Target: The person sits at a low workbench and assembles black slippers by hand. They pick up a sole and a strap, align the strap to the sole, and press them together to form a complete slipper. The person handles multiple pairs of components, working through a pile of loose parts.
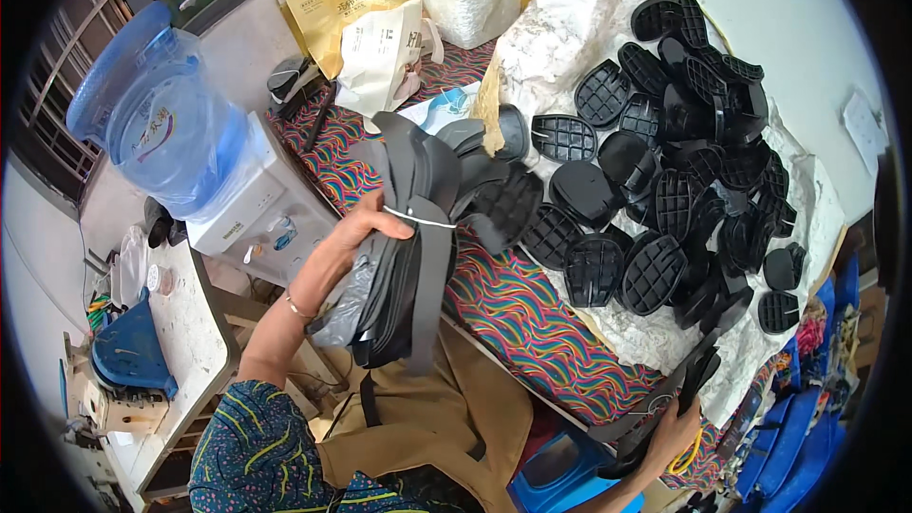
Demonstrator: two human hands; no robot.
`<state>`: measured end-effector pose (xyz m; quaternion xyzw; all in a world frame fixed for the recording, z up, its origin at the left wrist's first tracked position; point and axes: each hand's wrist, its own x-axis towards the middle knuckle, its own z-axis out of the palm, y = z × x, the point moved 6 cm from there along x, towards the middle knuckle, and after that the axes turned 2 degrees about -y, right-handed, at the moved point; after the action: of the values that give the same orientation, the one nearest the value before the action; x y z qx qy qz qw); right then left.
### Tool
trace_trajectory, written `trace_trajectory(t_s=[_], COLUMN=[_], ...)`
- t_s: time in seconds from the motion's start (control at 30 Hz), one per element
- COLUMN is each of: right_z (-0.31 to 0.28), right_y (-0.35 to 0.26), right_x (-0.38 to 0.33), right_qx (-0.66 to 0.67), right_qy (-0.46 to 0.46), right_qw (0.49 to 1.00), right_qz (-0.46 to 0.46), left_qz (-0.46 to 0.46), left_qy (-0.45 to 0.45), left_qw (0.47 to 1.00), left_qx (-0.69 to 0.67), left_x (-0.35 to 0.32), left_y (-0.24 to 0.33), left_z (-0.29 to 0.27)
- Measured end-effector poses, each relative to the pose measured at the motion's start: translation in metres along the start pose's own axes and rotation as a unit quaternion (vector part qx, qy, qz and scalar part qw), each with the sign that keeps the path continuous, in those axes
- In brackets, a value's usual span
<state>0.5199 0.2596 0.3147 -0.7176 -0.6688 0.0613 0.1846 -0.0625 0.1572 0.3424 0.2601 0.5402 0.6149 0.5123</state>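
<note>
My left hand (359, 228) grips a thick stack of dark grey and black shoe soles (410, 190), held upright over the near side of the table. A thin white cord (429, 222) runs around the stack, and clear plastic clings to its lower left. Lower right, near the table edge, my right hand (673, 435) is closed around some flat black sole pieces (701, 372); a long dark strip lies against them. Beyond both hands, a heap of black heel-shaped pieces with gridded undersides (673, 204) spreads over a dirty white sheet (546, 24).
A wavy multicoloured cloth (532, 313) covers the table. At the left stands a water dispenser with a blue bottle (157, 123). Gold and white bags (380, 47) and a white box (467, 5) sit at the back. A blue stool (560, 475) is below the table edge.
</note>
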Motion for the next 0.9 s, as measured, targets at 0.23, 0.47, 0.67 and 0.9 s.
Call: trace_trajectory(t_s=[0.23,0.47,0.67,0.9], right_z=[-0.003,-0.021,-0.030,-0.064], right_y=[0.018,0.025,0.061,0.045], right_x=[0.000,-0.002,-0.005,-0.020], right_qx=[0.046,0.072,0.068,0.157], right_qy=[0.012,0.026,0.048,0.089], right_qw=[0.998,0.993,0.994,0.978], right_qz=[0.042,0.095,0.073,0.106], left_qz=[0.041,0.082,0.027,0.038], left_qy=[0.094,0.030,0.043,0.100], left_qw=[0.995,0.976,0.965,0.904], left_qx=[-0.017,0.200,0.259,0.413], left_x=[0.019,0.098,0.148,0.204], left_y=[0.060,0.109,0.123,0.102], left_z=[-0.059,-0.077,-0.084,-0.122])
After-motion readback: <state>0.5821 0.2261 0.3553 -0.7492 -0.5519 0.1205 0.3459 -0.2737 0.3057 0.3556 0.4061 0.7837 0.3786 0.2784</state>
